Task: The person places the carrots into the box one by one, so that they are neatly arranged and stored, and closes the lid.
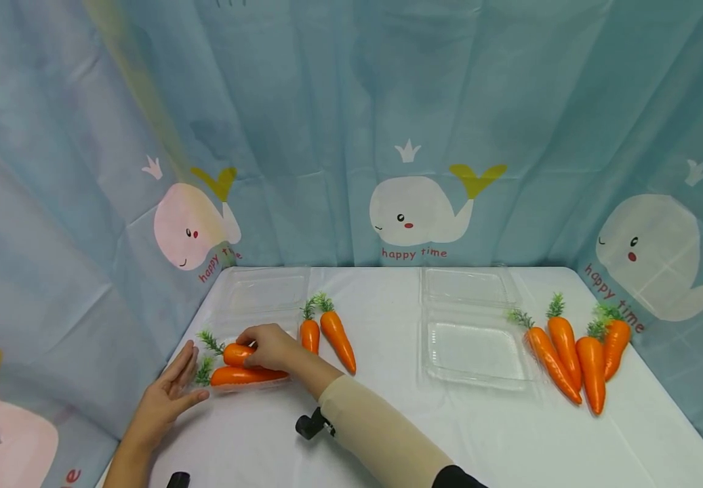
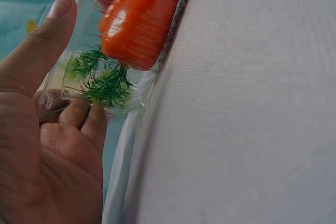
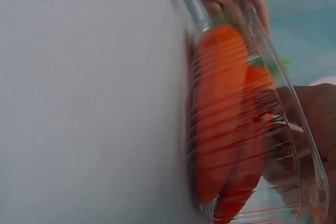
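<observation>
Two toy carrots lie in the left clear plastic box (image 1: 250, 386), their green tops toward its left end. My right hand (image 1: 270, 347) reaches into the box and grips the farther carrot (image 1: 236, 354) near its thick end. The nearer carrot (image 1: 244, 376) lies along the front wall. At the box's left end, my left hand (image 1: 165, 400) has its thumb spread and fingers extended. In the left wrist view, the fingertips (image 2: 79, 113) of that hand touch the end of the box by the leafy tops (image 2: 107, 85). Part of the gripped carrot is hidden behind my right hand.
Two more carrots (image 1: 337, 339) lie right of the left box, whose lid (image 1: 266, 288) is folded back. Another clear box (image 1: 479, 352) stands open farther right, with several carrots (image 1: 561, 342) beside it. A whale-print curtain (image 1: 339, 135) encloses the white table (image 1: 388, 434).
</observation>
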### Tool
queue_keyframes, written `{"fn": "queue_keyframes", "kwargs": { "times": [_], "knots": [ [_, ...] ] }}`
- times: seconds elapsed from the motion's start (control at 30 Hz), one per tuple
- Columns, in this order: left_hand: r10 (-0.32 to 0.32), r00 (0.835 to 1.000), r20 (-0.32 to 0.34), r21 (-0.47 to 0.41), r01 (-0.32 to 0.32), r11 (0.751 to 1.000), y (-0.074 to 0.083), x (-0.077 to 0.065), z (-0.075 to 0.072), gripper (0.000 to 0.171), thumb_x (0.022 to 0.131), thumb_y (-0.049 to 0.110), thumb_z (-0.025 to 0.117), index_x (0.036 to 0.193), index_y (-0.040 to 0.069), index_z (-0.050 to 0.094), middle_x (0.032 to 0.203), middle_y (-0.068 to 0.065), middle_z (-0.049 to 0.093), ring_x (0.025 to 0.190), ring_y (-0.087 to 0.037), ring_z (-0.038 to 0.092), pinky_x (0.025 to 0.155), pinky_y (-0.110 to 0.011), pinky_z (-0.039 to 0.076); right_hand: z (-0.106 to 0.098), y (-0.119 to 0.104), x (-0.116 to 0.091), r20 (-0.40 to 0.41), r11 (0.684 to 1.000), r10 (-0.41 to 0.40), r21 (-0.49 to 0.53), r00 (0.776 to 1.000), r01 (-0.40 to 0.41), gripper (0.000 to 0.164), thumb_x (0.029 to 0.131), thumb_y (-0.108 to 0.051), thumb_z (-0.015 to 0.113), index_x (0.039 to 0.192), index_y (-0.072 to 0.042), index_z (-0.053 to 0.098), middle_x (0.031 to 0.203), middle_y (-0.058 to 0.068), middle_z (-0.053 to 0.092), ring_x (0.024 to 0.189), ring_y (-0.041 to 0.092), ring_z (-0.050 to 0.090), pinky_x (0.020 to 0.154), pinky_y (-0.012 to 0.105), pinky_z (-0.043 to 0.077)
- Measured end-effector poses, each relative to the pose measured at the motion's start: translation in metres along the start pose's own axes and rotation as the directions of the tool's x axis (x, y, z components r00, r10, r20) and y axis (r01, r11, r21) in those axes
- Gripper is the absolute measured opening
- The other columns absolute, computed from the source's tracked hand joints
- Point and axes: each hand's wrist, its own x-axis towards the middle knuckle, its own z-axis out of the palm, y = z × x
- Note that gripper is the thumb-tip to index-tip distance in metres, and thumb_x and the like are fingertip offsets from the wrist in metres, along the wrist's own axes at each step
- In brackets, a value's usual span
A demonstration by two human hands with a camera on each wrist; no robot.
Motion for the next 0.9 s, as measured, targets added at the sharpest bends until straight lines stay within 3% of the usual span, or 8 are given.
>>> {"fn": "queue_keyframes", "kwargs": {
  "times": [0.57,0.9],
  "knots": [
    [-0.006,1.0,-0.001,0.029,0.006,1.0,-0.0007,0.0017,-0.001,0.099,0.089,-0.016,0.069,0.164,0.004,0.009,0.173,-0.007,0.009,0.146,0.01,0.029,0.105,-0.012,0.043,0.0005,0.0017,0.0065,0.035,0.999,0.036,-0.023,0.999,-0.035,0.039,0.089,-0.016,0.081,0.127,-0.021,0.073,0.121,-0.012,0.072,0.108,0.0,0.063,0.095,0.016,0.052],
    [-0.018,1.0,-0.009,0.032,0.018,0.999,0.0035,0.0002,0.0017,0.098,0.088,-0.016,0.069,0.164,0.003,0.009,0.172,-0.007,0.008,0.144,0.012,0.03,0.105,-0.01,0.042,-0.0023,-0.0022,0.003,0.028,0.997,0.016,-0.07,0.999,-0.014,0.04,0.091,-0.017,0.079,0.13,-0.023,0.071,0.125,-0.013,0.07,0.113,0.002,0.063,0.096,0.016,0.052]
  ]
}}
